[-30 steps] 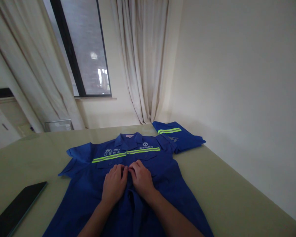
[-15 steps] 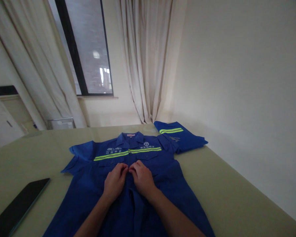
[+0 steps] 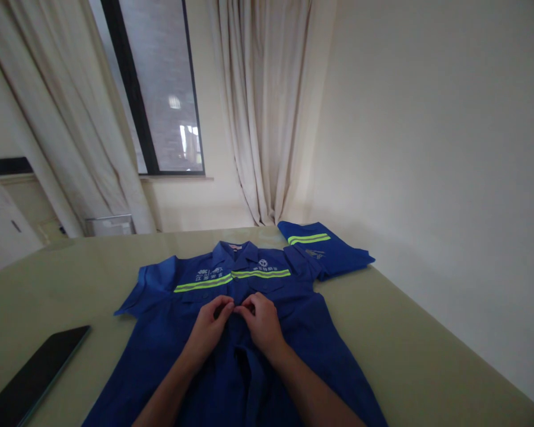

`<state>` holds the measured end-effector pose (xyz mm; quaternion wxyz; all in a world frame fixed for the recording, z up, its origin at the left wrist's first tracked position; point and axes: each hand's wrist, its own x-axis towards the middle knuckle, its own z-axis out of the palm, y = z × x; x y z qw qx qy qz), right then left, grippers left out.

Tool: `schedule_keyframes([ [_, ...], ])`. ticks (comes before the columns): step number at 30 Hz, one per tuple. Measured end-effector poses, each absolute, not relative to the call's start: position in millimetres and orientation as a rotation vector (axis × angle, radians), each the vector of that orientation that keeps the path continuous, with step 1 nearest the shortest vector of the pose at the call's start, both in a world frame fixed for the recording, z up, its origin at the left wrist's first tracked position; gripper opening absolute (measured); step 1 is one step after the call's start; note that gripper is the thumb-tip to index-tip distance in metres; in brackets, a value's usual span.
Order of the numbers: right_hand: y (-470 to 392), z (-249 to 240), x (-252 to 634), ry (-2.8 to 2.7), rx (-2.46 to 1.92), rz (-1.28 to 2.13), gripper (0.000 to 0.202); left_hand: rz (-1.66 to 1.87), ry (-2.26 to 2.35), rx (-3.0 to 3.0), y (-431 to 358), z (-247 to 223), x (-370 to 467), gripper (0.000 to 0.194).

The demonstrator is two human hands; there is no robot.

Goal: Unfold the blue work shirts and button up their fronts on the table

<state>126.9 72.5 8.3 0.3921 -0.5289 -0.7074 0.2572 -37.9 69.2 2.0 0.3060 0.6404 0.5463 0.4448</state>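
Note:
A blue short-sleeved work shirt (image 3: 160,338) lies spread face up, its collar pointing away from me. A yellow-green reflective stripe crosses the chest under white printing. My left hand (image 3: 211,323) pinches the front placket just below the stripe, thumb and fingers together. Close beside it, my right hand (image 3: 260,320) is closed on the other edge of the same placket. The fingertips of both hands nearly meet. Any button between them is too small to make out. Below the hands the front gapes in a dark fold.
A folded blue garment (image 3: 338,252) with a matching stripe lies at the back right, touching the shirt's sleeve. On the left rests a dark flat tablet-like object (image 3: 38,373). The pale green table (image 3: 409,338) meets a wall (image 3: 449,178) on the right; curtains (image 3: 267,118) hang behind.
Both hands stay at the placket while their fingers shift slightly. The shirt's left-hand sleeve and chest have been drawn a little inward to the right.

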Motion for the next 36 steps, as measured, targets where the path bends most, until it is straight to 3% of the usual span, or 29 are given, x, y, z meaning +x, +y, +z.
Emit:
schedule_keyframes([
  [5, 75.3, 4.9, 127.1, -1.811, -1.339, 0.615, 0.012, 1.217, 1.320, 1.795, 69.2, -6.9, -39.6, 0.029],
  [9, 71.0, 9.3, 124.9, -1.759, -1.338, 0.677, 0.029, 1.073, 1.451, 1.875, 63.9, -9.8, -36.9, 0.035],
  [13, 73.0, 8.5, 123.1, -1.784, -1.434, 0.627, 0.012, 0.937, 1.608, 1.981, 58.4, -0.5, -32.3, 0.034],
  [16, 82.5, 4.3, 125.1, -1.676, -1.441, 0.588, 0.013, 0.830, 1.702, 2.085, 54.8, 7.2, -28.4, 0.026],
  [20, 89.4, 2.6, 126.1, -1.519, -1.382, 0.576, 0.021, 0.761, 1.950, 2.253, 49.0, 8.5, -21.8, 0.037],
  [26, 70.4, 10.3, 122.8, -1.721, -1.322, 0.575, 0.042, 0.336, 1.850, 2.506, 37.4, 2.1, -16.4, 0.054],
  [32, 72.6, 25.8, 122.4, -1.736, -1.410, 0.487, 0.016, 0.111, 1.846, 2.435, 14.6, -3.6, -13.6, 0.059],
  [36, 92.4, 24.4, 114.2, -1.957, -1.609, 0.446, 0.014, 0.130, 1.776, 2.503, 7.7, 15.2, -14.0, 0.044],
])
